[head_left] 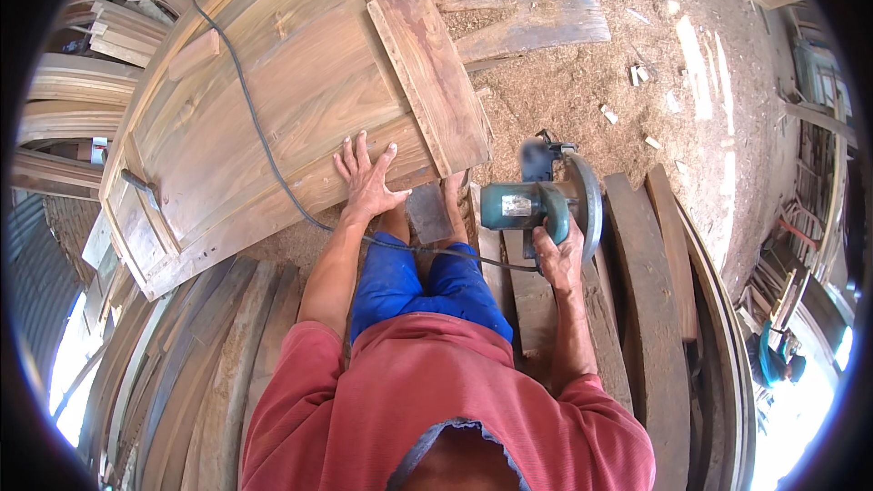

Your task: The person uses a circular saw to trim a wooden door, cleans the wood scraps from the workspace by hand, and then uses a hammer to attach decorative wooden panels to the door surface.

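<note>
My right hand [561,250] is wrapped round the rear handle of a teal circular saw [521,206], held to the right of the wooden panel and apart from it. The saw's round guard faces right. My left hand [366,180] lies with fingers spread on the near edge of the large wooden panel [309,82], holding nothing. A reddish-brown board [427,73] lies across the panel's right end. The saw's dark cord [255,118] runs from my right hand past my left wrist and over the panel. What the blade's lower side faces is hidden.
Long planks [650,291] are stacked on both sides of my legs. A small wood block [194,54] and a dark-handled tool [139,184] rest on the panel. A grey board [546,9] lies on the sawdust-covered floor [627,118], with scattered offcuts [639,73]. More timber leans along the left.
</note>
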Demonstrator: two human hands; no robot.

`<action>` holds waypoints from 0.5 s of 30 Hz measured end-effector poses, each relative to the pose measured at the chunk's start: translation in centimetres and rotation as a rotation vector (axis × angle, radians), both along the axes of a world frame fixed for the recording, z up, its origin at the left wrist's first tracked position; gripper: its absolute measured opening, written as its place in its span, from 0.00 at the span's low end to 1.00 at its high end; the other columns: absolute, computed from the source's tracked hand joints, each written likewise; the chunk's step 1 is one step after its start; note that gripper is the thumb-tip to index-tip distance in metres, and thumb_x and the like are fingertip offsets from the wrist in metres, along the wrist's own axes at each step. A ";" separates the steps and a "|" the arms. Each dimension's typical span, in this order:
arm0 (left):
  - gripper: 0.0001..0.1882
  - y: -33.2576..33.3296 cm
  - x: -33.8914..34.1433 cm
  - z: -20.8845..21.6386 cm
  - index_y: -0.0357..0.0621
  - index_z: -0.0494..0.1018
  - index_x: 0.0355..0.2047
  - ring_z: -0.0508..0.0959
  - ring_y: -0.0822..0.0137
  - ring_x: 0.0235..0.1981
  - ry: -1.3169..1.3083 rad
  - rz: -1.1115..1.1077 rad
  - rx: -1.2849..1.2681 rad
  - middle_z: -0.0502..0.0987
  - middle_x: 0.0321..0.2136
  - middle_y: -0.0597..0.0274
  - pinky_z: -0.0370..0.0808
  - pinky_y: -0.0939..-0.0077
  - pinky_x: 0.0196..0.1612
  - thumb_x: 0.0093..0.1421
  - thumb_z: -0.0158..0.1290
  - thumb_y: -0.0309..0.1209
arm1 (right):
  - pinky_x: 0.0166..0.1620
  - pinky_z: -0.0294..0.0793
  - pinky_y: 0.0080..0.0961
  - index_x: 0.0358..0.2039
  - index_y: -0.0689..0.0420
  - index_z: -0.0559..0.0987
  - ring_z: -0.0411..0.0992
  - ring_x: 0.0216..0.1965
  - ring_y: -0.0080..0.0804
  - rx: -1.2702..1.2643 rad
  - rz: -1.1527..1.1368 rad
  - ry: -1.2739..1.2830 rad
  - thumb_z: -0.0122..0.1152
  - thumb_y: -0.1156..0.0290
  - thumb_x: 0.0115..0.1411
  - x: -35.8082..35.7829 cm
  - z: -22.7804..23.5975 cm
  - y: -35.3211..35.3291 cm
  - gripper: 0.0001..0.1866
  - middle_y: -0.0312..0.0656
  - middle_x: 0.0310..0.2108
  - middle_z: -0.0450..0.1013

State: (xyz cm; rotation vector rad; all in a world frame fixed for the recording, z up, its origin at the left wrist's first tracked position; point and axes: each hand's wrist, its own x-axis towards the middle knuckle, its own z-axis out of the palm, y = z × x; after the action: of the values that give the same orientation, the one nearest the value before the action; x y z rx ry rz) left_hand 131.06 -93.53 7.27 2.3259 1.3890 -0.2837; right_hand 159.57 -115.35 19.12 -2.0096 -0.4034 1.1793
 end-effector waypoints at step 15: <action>0.51 0.2 -0.4 -0.2 0.67 0.69 0.63 0.32 0.33 0.72 -0.018 0.023 -0.034 0.40 0.72 0.41 0.27 0.30 0.69 0.34 0.75 0.51 | 0.39 0.71 0.29 0.45 0.64 0.75 0.68 0.33 0.27 0.209 0.174 -0.099 0.64 0.63 0.56 -1.4 2.9 2.8 0.21 0.38 0.31 0.71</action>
State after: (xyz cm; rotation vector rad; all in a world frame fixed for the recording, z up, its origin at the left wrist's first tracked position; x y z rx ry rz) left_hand 130.62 -93.37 7.04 2.2780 1.3916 -0.2766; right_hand 158.17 -112.59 22.00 -1.8841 -0.7339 1.0943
